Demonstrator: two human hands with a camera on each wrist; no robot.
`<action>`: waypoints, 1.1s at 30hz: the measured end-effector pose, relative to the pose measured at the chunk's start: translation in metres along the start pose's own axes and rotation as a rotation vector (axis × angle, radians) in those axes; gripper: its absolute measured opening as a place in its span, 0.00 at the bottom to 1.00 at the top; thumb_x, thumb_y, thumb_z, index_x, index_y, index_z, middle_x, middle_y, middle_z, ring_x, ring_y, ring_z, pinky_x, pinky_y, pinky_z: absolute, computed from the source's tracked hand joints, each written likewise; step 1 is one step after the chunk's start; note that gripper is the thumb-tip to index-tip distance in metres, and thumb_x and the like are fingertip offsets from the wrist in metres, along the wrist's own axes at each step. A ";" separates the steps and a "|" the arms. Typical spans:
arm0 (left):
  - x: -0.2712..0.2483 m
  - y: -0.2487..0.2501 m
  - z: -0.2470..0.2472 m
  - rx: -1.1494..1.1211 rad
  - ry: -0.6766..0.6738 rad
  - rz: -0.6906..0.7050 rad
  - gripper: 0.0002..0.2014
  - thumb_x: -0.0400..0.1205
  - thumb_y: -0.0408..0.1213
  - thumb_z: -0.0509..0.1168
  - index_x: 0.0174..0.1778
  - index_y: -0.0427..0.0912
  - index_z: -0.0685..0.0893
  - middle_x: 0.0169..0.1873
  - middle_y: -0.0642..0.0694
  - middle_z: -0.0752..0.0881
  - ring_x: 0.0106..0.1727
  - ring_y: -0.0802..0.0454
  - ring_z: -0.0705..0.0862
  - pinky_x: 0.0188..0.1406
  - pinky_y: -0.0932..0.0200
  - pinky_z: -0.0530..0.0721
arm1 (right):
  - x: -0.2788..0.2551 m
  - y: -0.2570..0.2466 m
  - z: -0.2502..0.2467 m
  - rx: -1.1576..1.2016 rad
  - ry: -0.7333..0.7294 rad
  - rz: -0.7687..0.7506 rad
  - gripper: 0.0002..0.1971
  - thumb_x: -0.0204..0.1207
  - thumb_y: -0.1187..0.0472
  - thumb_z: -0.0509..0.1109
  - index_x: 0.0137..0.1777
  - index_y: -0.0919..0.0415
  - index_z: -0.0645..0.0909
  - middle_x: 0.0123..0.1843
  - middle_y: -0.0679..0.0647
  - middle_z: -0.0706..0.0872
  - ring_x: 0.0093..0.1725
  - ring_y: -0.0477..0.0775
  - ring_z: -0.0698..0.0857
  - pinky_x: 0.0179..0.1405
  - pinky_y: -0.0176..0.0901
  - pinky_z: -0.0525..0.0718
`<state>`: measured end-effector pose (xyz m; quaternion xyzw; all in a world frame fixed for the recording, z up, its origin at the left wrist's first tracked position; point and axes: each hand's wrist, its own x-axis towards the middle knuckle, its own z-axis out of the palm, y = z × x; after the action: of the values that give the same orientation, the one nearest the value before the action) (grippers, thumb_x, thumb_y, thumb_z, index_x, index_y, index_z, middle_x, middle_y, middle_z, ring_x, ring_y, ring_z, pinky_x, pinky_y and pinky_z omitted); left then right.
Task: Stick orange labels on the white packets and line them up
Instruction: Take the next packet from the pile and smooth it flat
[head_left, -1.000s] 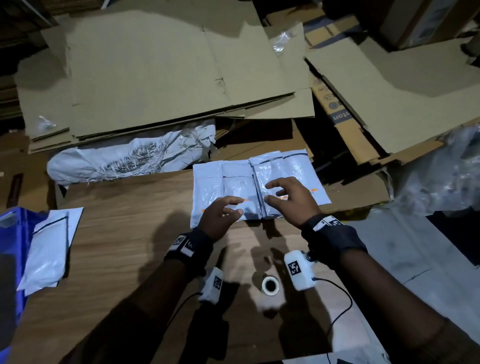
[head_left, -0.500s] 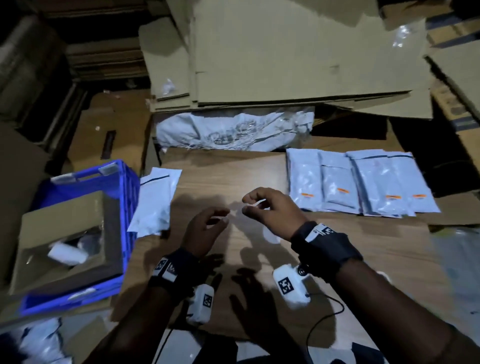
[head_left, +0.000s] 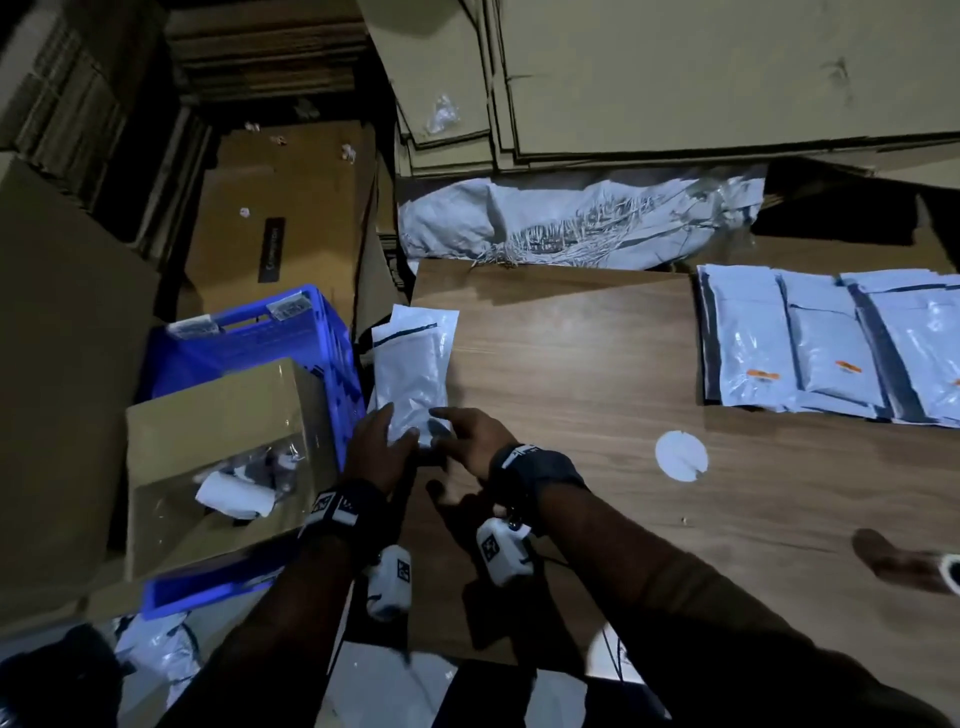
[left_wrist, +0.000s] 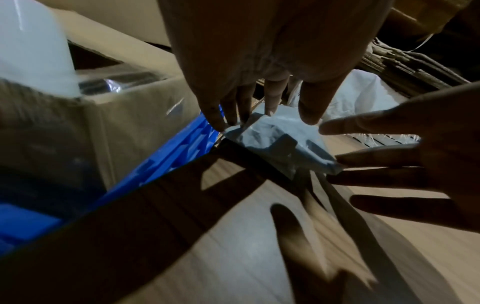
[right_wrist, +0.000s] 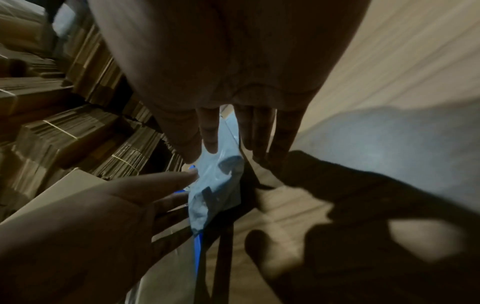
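Note:
An unlabelled white packet (head_left: 413, 364) lies lengthwise at the left edge of the wooden table (head_left: 571, 374). My left hand (head_left: 395, 428) and right hand (head_left: 447, 422) meet at its near end. In the left wrist view, the left hand (left_wrist: 259, 115) has straight fingers with their tips on the packet (left_wrist: 280, 144). The right hand (left_wrist: 363, 164) comes in from the right with spread fingers that touch its corner. The right wrist view shows the same packet (right_wrist: 215, 185) between both hands. A row of packets with orange labels (head_left: 821, 353) lies at the far right.
A blue crate (head_left: 249, 343) holding a cardboard box (head_left: 223, 415) stands right beside the table's left edge. A grey sack (head_left: 571, 223) lies behind the table, with flat cardboard sheets (head_left: 675, 78) beyond it. A white round disc (head_left: 680, 456) rests mid-table.
Both hands left the labelled row and moved left across the table to the near end of the unlabelled packet. The head view has swung left with them.

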<state>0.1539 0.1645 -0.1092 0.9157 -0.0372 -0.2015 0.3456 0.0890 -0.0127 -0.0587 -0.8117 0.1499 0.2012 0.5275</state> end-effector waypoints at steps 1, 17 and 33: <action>-0.001 0.000 0.003 -0.015 -0.011 0.010 0.31 0.85 0.42 0.70 0.84 0.38 0.71 0.82 0.35 0.71 0.82 0.40 0.70 0.81 0.45 0.68 | 0.002 -0.001 0.004 0.011 0.005 0.019 0.25 0.83 0.55 0.74 0.80 0.56 0.79 0.77 0.54 0.83 0.75 0.56 0.81 0.64 0.35 0.74; -0.075 0.078 0.082 -0.191 -0.259 0.503 0.20 0.83 0.44 0.68 0.73 0.49 0.83 0.66 0.52 0.83 0.67 0.54 0.82 0.65 0.56 0.82 | -0.095 0.077 -0.070 -0.018 0.634 -0.229 0.16 0.70 0.69 0.69 0.54 0.54 0.88 0.54 0.48 0.85 0.51 0.49 0.86 0.49 0.36 0.82; -0.139 0.060 0.094 -0.131 -0.326 0.412 0.14 0.76 0.57 0.65 0.41 0.53 0.89 0.41 0.60 0.91 0.47 0.65 0.88 0.49 0.65 0.81 | -0.254 0.232 -0.093 -0.459 0.695 -0.007 0.09 0.57 0.61 0.74 0.38 0.50 0.83 0.53 0.50 0.78 0.53 0.61 0.75 0.45 0.50 0.79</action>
<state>-0.0065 0.0897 -0.0861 0.8200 -0.2650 -0.2737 0.4271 -0.2228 -0.1825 -0.0863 -0.9282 0.2677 -0.0583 0.2516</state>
